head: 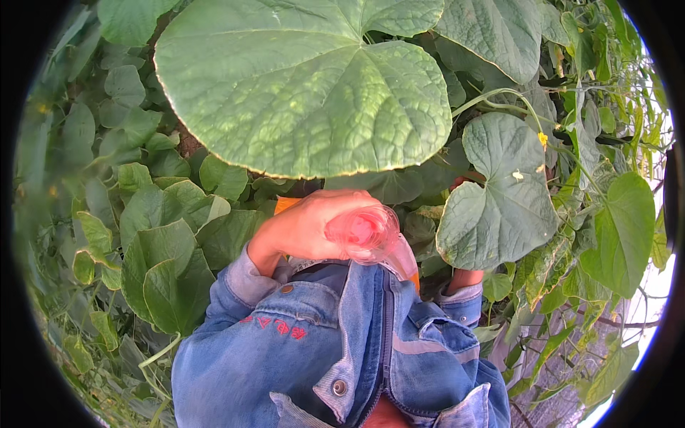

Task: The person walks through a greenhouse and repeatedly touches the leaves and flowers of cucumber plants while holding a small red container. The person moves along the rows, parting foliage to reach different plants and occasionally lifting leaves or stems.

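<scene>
My left hand [305, 222] is closed around a clear, pink-tinted plastic container [366, 232], seen from its round end. Whether it is a cup or a bottle is unclear. Behind that hand, an orange edge [286, 204] of some object shows. My right wrist [464, 279] comes out of its cuff and passes behind a broad lobed leaf [500, 198]. That leaf hides most of my right hand; a small patch of skin [459, 182] shows past its left edge, and what it holds cannot be seen. Just beyond both hands hangs a very large green leaf [305, 101].
Dense vine foliage [166, 257] crowds the left side. A curved stem [503, 92] with a small yellow flower [542, 140] runs above the lobed leaf. More leaves [618, 235] and thin tendrils hang at right, before a pale sheet-like surface [567, 369].
</scene>
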Action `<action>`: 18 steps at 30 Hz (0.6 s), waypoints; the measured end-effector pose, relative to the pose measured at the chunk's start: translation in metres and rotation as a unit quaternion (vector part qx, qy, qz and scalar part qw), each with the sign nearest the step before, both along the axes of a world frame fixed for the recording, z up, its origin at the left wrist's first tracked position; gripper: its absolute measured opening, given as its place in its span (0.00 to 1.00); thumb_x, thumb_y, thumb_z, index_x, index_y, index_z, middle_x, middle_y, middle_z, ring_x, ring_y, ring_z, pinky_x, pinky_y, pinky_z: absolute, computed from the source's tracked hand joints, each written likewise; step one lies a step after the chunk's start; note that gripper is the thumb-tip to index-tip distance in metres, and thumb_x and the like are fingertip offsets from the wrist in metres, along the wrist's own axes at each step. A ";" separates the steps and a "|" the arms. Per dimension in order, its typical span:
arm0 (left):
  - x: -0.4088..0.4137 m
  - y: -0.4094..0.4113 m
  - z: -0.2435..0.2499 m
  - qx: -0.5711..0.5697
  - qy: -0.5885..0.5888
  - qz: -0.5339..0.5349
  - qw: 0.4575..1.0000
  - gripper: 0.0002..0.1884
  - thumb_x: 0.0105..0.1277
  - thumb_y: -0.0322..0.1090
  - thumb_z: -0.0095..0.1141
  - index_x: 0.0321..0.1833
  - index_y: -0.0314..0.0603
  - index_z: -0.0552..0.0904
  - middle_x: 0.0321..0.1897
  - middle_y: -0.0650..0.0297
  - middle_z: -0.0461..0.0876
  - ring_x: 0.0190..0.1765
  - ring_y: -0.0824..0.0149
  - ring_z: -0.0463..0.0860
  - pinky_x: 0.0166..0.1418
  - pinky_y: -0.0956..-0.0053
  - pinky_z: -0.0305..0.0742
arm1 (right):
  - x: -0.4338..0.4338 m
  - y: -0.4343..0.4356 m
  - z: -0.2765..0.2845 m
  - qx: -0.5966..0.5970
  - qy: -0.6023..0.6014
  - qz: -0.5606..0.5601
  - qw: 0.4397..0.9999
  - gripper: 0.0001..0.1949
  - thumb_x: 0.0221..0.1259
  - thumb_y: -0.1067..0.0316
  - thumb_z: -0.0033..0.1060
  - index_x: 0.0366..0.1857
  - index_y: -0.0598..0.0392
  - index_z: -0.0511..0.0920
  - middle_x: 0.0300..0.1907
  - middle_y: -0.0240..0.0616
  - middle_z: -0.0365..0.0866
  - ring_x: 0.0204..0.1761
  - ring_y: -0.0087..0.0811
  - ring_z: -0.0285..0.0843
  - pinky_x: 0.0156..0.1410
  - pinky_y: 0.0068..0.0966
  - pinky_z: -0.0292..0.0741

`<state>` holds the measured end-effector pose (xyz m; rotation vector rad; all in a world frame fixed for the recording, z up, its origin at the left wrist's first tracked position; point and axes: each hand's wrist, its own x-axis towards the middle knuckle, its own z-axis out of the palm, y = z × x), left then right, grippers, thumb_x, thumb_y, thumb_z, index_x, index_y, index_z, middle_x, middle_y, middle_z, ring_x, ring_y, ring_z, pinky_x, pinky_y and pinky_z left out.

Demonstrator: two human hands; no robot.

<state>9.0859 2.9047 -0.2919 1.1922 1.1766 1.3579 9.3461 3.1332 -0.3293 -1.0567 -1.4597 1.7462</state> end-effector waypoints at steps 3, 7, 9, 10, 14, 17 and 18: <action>0.004 0.022 -0.010 -0.024 -0.080 -0.039 0.996 0.27 0.59 0.34 0.81 0.59 0.34 0.84 0.52 0.54 0.88 0.55 0.54 0.87 0.60 0.61 0.83 | 0.005 -0.002 0.001 -0.005 -0.030 0.020 0.999 0.24 0.80 0.62 0.58 0.74 0.58 0.72 0.70 0.44 0.79 0.67 0.43 0.80 0.72 0.40 0.79; -0.002 0.045 -0.024 -0.014 -0.075 -0.066 0.995 0.25 0.58 0.34 0.80 0.57 0.35 0.85 0.51 0.53 0.88 0.54 0.54 0.87 0.59 0.60 0.83 | 0.009 -0.012 0.007 -0.010 -0.056 0.019 0.998 0.24 0.79 0.63 0.59 0.74 0.58 0.73 0.68 0.44 0.80 0.65 0.43 0.81 0.70 0.39 0.80; -0.001 0.056 -0.034 -0.008 -0.066 -0.062 0.996 0.25 0.58 0.34 0.80 0.56 0.35 0.85 0.51 0.53 0.87 0.53 0.53 0.87 0.59 0.59 0.83 | 0.011 -0.007 0.006 -0.011 -0.064 0.036 0.997 0.23 0.79 0.63 0.59 0.73 0.58 0.73 0.68 0.44 0.80 0.64 0.43 0.82 0.69 0.39 0.80; 0.000 0.060 -0.036 -0.005 -0.064 -0.061 0.996 0.24 0.58 0.34 0.80 0.55 0.35 0.85 0.50 0.52 0.87 0.53 0.53 0.87 0.59 0.59 0.83 | 0.012 -0.007 0.006 -0.012 -0.067 0.045 0.997 0.23 0.78 0.64 0.60 0.73 0.58 0.73 0.67 0.44 0.80 0.63 0.43 0.82 0.68 0.39 0.80; 0.001 0.080 -0.042 0.019 -0.062 -0.081 0.995 0.23 0.57 0.34 0.79 0.53 0.35 0.85 0.49 0.51 0.87 0.52 0.53 0.87 0.58 0.58 0.83 | 0.015 -0.013 0.011 -0.007 -0.073 0.058 0.996 0.23 0.77 0.65 0.61 0.72 0.58 0.74 0.66 0.44 0.81 0.61 0.43 0.83 0.67 0.38 0.81; 0.004 0.095 -0.031 0.041 -0.050 -0.075 0.995 0.22 0.57 0.34 0.79 0.52 0.36 0.85 0.49 0.50 0.87 0.52 0.52 0.87 0.57 0.57 0.84 | 0.012 -0.009 0.009 0.004 -0.066 0.090 0.994 0.23 0.76 0.66 0.61 0.72 0.58 0.74 0.65 0.44 0.82 0.59 0.43 0.83 0.65 0.37 0.81; 0.006 0.099 -0.012 0.034 -0.051 -0.069 0.996 0.21 0.56 0.33 0.79 0.51 0.35 0.85 0.48 0.50 0.87 0.52 0.52 0.88 0.57 0.57 0.84 | 0.011 -0.009 0.010 0.008 -0.063 0.108 0.992 0.23 0.76 0.66 0.62 0.72 0.58 0.75 0.65 0.44 0.82 0.59 0.43 0.84 0.65 0.37 0.81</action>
